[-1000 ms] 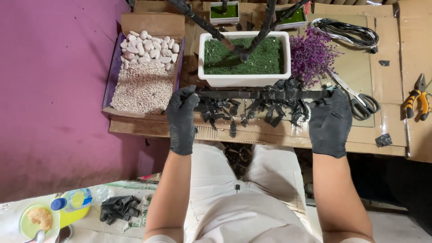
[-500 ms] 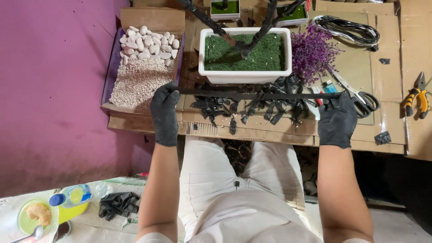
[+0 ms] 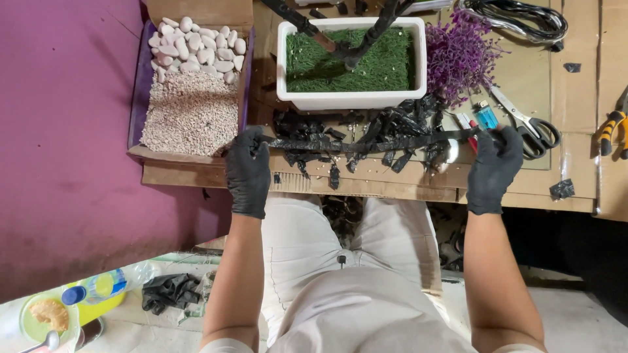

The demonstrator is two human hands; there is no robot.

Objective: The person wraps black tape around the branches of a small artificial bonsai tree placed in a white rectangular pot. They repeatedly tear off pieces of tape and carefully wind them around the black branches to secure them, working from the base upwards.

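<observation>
- While both arms reach forward over the cardboard-covered work table [image 3: 575,131], the left hand in a black glove [image 3: 248,171] is closed around the left end of a long black plastic strip [image 3: 366,144], to the lower left of the white rectangular planter with green artificial grass [image 3: 351,62].
- Left of the planter stands an open cardboard box [image 3: 191,91] that holds white round pebbles at the far end and fine pale gravel at the near end.
- Stretched almost straight, the strip runs just in front of the planter, from one hand to the other, above a heap of torn black plastic scraps [image 3: 386,131] lying on the table.
- Two dark branch-like stems [image 3: 356,39] rise out of the grass inside the planter.
- Right of the planter sits a bunch of purple artificial foliage [image 3: 458,55], touching its right wall.
- To the lower right of the planter, the right hand in a black glove [image 3: 494,168] is clamped on the right end of the strip, well apart from the left hand.
- Just above this hand lie a blue lighter [image 3: 485,116] and a pair of black-handled scissors [image 3: 526,124].
- Far right of the planter, pliers with orange and black handles [image 3: 611,127] lie at the table edge.
</observation>
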